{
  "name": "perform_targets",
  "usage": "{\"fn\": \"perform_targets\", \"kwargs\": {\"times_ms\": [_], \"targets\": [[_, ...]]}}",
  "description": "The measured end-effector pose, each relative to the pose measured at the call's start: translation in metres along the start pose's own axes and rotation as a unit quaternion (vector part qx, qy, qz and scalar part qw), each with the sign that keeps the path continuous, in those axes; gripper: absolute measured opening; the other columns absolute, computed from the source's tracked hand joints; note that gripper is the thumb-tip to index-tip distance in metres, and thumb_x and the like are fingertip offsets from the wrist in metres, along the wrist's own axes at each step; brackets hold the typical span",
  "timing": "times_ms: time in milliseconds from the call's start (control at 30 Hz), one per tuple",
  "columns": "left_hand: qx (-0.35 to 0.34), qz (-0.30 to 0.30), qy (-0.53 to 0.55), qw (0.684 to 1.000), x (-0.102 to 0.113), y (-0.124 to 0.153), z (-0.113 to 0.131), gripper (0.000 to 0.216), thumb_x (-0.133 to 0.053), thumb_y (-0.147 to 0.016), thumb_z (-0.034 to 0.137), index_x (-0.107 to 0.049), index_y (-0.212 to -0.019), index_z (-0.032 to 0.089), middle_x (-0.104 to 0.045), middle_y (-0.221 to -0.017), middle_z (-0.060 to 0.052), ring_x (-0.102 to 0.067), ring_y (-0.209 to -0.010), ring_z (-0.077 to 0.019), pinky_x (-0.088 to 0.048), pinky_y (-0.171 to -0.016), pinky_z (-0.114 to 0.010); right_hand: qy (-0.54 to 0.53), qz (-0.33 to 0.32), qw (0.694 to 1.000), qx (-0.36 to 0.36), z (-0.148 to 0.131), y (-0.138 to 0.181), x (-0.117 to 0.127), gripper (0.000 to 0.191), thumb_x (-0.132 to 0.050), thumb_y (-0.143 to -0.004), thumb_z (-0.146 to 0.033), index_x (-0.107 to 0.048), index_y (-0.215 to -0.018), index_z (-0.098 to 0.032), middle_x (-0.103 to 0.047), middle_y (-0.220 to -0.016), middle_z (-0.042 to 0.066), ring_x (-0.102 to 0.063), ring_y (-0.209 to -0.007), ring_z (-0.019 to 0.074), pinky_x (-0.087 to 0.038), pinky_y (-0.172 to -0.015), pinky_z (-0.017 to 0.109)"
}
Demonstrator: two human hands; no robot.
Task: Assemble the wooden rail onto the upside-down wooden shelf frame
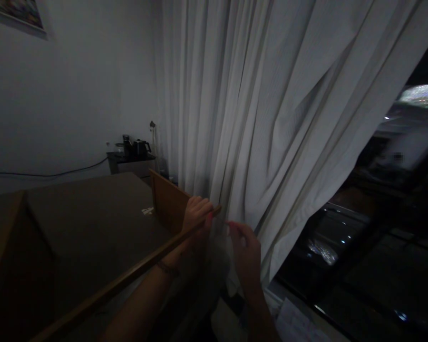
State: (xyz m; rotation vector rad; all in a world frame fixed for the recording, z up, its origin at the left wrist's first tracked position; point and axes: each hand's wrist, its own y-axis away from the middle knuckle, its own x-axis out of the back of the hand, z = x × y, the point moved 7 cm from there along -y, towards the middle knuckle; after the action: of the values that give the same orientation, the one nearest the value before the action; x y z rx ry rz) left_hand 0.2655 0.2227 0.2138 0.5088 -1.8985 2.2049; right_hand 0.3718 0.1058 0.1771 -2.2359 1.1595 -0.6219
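Note:
A brown wooden frame, like a box with upright sides, stands on the dark table. Its long near rail [128,275] runs from the lower left up to a corner beside the curtain. My left hand [198,213] is wrapped over that corner, where the rail meets the far side panel [169,199]. Just right of the corner, my right hand [246,247] is closed in a pinch. A thin, faint line stretches from its fingertips towards the corner, too dim and blurred to name. Another wooden side panel [17,247] rises at the left.
Long pale curtains [271,118] hang close by my right hand. Small white pieces [147,211] lie on the dark tabletop [100,223]. A black kettle [141,147] stands on a small cabinet in the corner. Dark reflective glass [360,237] is at the right. A cable [57,175] runs along the wall.

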Motion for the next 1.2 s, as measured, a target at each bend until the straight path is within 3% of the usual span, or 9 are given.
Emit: {"fn": "perform_targets", "kwargs": {"times_ms": [167,400,600,700,767,867,1000,1100,1200], "targets": [[-0.005,0.001,-0.006,1.0,0.0,0.0,0.001,0.034,-0.025,-0.094,0.031,-0.042,-0.065,0.022,-0.049,-0.063,-0.003,-0.043,-0.066,-0.0201,-0.034,-0.066,-0.036,0.021,0.03,0.999,0.04,-0.011,0.0,0.001,0.023,-0.054,-0.093,-0.032,-0.066,-0.109,-0.022,-0.069,-0.094,0.004,-0.064,-0.084,0.0165,-0.052,-0.075,0.028],[-0.009,-0.004,-0.005,1.0,0.001,-0.001,0.001,0.03,-0.028,-0.092,0.027,-0.039,-0.065,0.022,-0.047,-0.062,-0.003,-0.042,-0.067,-0.0201,-0.034,-0.068,-0.036,0.118,0.094,0.965,0.216,-0.023,0.011,0.004,0.018,-0.058,-0.093,-0.026,-0.069,-0.107,-0.025,-0.075,-0.094,0.005,-0.07,-0.082,0.0177,-0.057,-0.075,0.031],[-0.009,-0.008,-0.009,1.0,0.001,0.0,0.001,0.03,-0.027,-0.093,0.028,-0.04,-0.066,0.022,-0.046,-0.062,-0.002,-0.043,-0.067,-0.0203,-0.034,-0.069,-0.037,0.043,0.071,0.981,0.175,-0.011,0.008,0.007,0.014,-0.061,-0.09,-0.024,-0.072,-0.098,-0.026,-0.072,-0.101,0.004,-0.067,-0.093,0.0184,-0.055,-0.082,0.035],[-0.024,0.016,-0.004,1.0,-0.001,0.001,-0.002,0.031,-0.025,-0.093,0.029,-0.04,-0.067,0.022,-0.045,-0.061,-0.002,-0.042,-0.066,-0.0206,-0.033,-0.068,-0.037,0.04,0.084,0.985,0.144,-0.008,0.007,0.011,0.01,-0.065,-0.086,-0.029,-0.074,-0.089,-0.025,-0.067,-0.088,0.004,-0.064,-0.083,0.0177,-0.053,-0.073,0.033],[-0.029,0.02,-0.004,0.999,-0.002,0.002,-0.003,0.032,-0.024,-0.093,0.03,-0.041,-0.067,0.022,-0.045,-0.061,-0.002,-0.042,-0.066,-0.0207,-0.033,-0.068,-0.037,0.027,0.056,0.991,0.116,-0.006,0.006,0.009,0.011,-0.065,-0.086,-0.031,-0.073,-0.087,-0.024,-0.065,-0.078,0.002,-0.061,-0.073,0.0161,-0.052,-0.067,0.03],[-0.022,0.019,-0.006,1.0,-0.001,0.002,-0.002,0.031,-0.025,-0.093,0.03,-0.039,-0.066,0.022,-0.045,-0.062,-0.002,-0.042,-0.067,-0.0205,-0.034,-0.069,-0.037,-0.025,-0.015,0.997,0.075,-0.004,0.006,0.0,0.012,-0.061,-0.088,-0.031,-0.07,-0.086,-0.022,-0.066,-0.078,0.001,-0.063,-0.075,0.0158,-0.052,-0.069,0.029],[-0.016,0.006,0.004,1.0,0.001,0.0,0.001,0.03,-0.027,-0.093,0.028,-0.039,-0.066,0.022,-0.046,-0.062,-0.002,-0.043,-0.067,-0.0206,-0.033,-0.069,-0.037,-0.048,-0.04,0.996,0.063,-0.007,0.007,-0.002,0.014,-0.059,-0.089,-0.03,-0.066,-0.081,-0.021,-0.066,-0.079,0.001,-0.064,-0.076,0.0155,-0.053,-0.07,0.028],[-0.011,0.002,-0.001,1.0,0.0,0.0,-0.001,0.03,-0.026,-0.092,0.03,-0.04,-0.066,0.022,-0.046,-0.061,-0.002,-0.042,-0.066,-0.0206,-0.033,-0.068,-0.037,-0.021,-0.036,0.995,0.091,-0.011,0.009,-0.001,0.013,-0.057,-0.09,-0.027,-0.068,-0.096,-0.022,-0.069,-0.089,0.003,-0.066,-0.084,0.0167,-0.054,-0.075,0.03],[-0.008,-0.002,-0.001,1.0,-0.003,0.001,-0.003,0.03,-0.026,-0.092,0.03,-0.039,-0.066,0.022,-0.046,-0.061,-0.003,-0.042,-0.065,-0.021,-0.032,-0.067,-0.037,0.001,-0.033,0.995,0.091,-0.006,0.011,0.001,0.028,-0.055,-0.092,-0.026,-0.061,-0.119,-0.025,-0.072,-0.099,0.005,-0.069,-0.091,0.0181,-0.057,-0.079,0.032]]}}
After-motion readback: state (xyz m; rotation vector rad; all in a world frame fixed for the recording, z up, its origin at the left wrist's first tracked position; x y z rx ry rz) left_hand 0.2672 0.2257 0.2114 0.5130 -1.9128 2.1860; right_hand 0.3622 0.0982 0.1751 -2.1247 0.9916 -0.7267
